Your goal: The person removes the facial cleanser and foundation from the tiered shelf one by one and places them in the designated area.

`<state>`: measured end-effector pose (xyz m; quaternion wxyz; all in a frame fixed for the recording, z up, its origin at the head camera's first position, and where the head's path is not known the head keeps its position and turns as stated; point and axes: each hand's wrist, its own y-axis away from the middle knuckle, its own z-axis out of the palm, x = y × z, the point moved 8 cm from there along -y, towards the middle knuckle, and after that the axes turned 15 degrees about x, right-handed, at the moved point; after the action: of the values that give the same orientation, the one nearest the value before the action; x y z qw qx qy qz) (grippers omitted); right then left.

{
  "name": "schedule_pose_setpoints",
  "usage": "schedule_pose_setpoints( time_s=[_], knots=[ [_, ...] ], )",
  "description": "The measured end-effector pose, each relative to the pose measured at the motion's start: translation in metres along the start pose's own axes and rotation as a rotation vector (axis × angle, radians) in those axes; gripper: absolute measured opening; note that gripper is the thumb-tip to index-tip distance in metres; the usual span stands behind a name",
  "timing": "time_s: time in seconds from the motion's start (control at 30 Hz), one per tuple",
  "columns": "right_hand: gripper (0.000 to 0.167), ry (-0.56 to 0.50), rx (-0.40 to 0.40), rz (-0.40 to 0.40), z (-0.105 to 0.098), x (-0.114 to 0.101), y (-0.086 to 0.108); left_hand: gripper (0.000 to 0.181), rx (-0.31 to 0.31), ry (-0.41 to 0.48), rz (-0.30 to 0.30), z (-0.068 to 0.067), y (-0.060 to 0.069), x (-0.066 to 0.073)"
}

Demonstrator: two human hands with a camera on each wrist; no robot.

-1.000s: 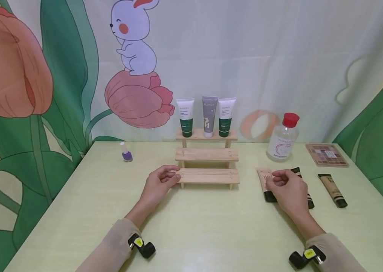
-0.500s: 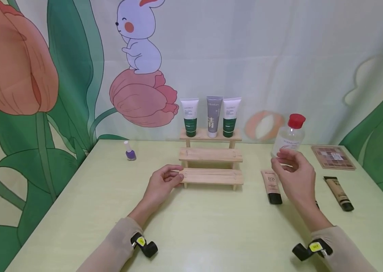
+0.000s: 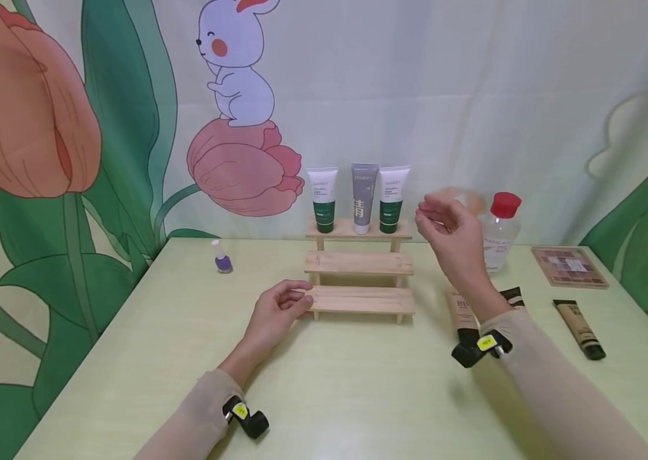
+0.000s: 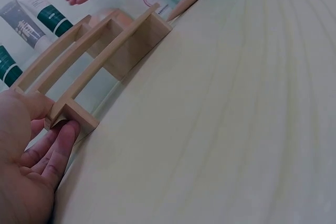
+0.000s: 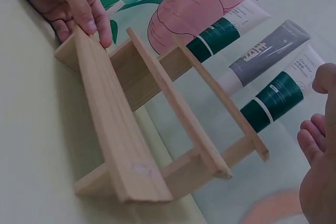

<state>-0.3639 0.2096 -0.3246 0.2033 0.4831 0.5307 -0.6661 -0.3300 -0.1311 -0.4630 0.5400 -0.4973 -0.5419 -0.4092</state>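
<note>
A three-tier wooden stand (image 3: 358, 262) stands on the table. Two white-and-green tubes, the left one (image 3: 324, 199) and the right one (image 3: 395, 199), and a grey tube (image 3: 363, 198) stand upright on its top tier. My left hand (image 3: 278, 313) pinches the left end of the lowest tier, thumb on top and fingers beneath, as the left wrist view shows. My right hand (image 3: 456, 243) is raised just right of the right white-and-green tube, apart from it, fingers loosely bent and holding nothing. The two lower tiers bear nothing.
On the right lie a beige BB cream tube (image 3: 462, 310), partly hidden by my right arm, a black-ended tube (image 3: 512, 296), and a gold-brown tube (image 3: 579, 329). Behind them are a red-capped clear bottle (image 3: 499, 239) and a makeup palette (image 3: 569, 266). Purple nail polish (image 3: 223, 260) stands left.
My right hand has left the tubes lying on the right and moved up and leftward, past the bottle, toward the top tier. The left hand keeps its hold on the stand.
</note>
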Motion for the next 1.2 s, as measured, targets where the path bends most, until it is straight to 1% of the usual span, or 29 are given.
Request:
schedule_pose_setpoints(
  time_s=[0.13,0.2,0.33,0.5,0.7,0.83,1.03,1.2],
  knots=[
    [0.049,-0.053,-0.067,0.010,0.024,-0.002,-0.014,0.025,0.006,0.005,-0.002,0.000,0.000,0.001],
    [0.049,-0.056,-0.087,0.014,0.033,0.000,-0.018,0.025,0.009,0.001,-0.005,0.000,0.000,0.000],
    [0.047,-0.047,-0.111,0.013,0.045,0.003,-0.022,0.024,0.009,-0.011,-0.005,0.000,0.000,-0.001],
    [0.043,-0.059,-0.120,0.018,0.053,0.003,-0.025,0.024,0.008,-0.006,0.002,0.000,0.000,-0.001],
    [0.041,-0.083,-0.112,0.036,0.057,0.005,-0.026,0.025,0.009,-0.006,-0.008,-0.001,0.000,-0.001],
    [0.041,-0.074,-0.099,0.031,0.055,0.004,-0.027,0.025,0.010,0.001,-0.003,0.000,0.000,0.001],
    [0.042,-0.028,-0.079,0.032,0.048,0.003,-0.026,0.024,0.012,-0.001,-0.004,0.000,0.000,0.001],
    [0.043,-0.034,-0.055,0.035,0.037,0.003,-0.026,0.025,0.013,-0.004,-0.001,0.000,0.000,0.000]
  ],
)
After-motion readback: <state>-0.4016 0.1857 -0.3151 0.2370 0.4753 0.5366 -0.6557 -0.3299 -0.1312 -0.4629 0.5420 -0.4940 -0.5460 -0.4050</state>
